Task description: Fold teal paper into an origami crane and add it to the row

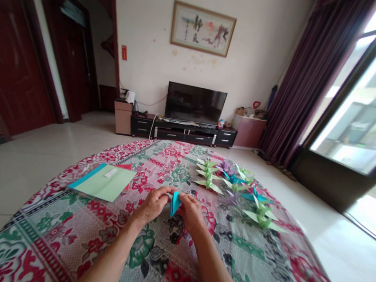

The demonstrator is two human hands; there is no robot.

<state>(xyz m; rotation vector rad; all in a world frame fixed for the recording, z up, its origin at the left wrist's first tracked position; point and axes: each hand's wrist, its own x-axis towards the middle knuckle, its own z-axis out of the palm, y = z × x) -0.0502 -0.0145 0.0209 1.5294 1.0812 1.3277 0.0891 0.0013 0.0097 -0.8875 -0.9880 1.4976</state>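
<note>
A small piece of folded blue paper (175, 205), narrow and pointed at its lower end, is held upright just above the tablecloth. My left hand (155, 204) pinches it at its upper left. On the other side, the fingers of my right hand (191, 211) close on its upper right edge. Beyond my right hand stand several folded paper cranes in rows, among them a light green crane (209, 183), a blue crane (254, 195) and a purple crane (232, 197). To the left lies a stack of square paper sheets (105, 182), light green on top, with blue and red edges showing.
The round table wears a flowered tablecloth (86, 234). A small white scrap (109, 173) rests on the paper stack. Across the floor, a television (195, 104) stands on a low black cabinet (175, 131). A purple curtain (302, 83) hangs beside the glass door at right.
</note>
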